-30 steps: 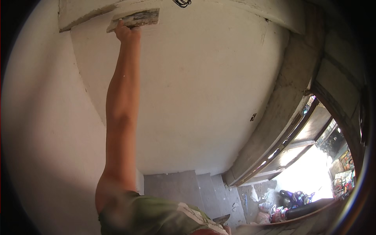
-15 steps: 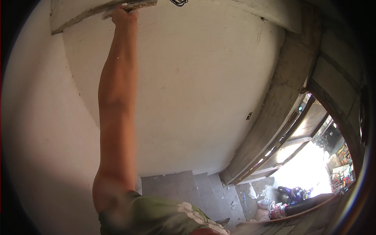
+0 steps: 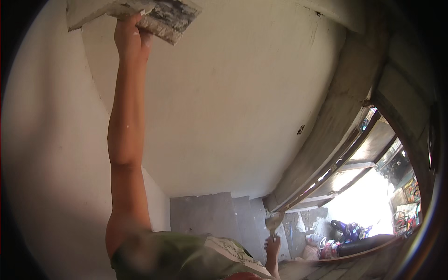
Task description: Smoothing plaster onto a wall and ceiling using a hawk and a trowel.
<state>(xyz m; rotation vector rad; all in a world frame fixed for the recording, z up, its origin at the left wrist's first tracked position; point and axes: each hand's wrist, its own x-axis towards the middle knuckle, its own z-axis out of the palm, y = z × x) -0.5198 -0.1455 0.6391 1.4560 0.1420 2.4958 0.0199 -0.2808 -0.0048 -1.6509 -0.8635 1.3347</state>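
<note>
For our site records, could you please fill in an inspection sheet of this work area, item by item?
Surface: pale wall; below it, a grey area with a ragged upper edge.
Tools: broad flat trowel, smeared and tilted, high at the left, contact with the wall unclear; small scraper, low down.
Clutter: whitish bag, purple-and-dark item and long dark object at lower right.
Hands: left hand raised, closed on the trowel; right hand low, closed on the scraper.
Cables: nothing seen.
Surroundings: grey pillar right of the wall, bright opening beyond it; small dark fitting on the wall.
</note>
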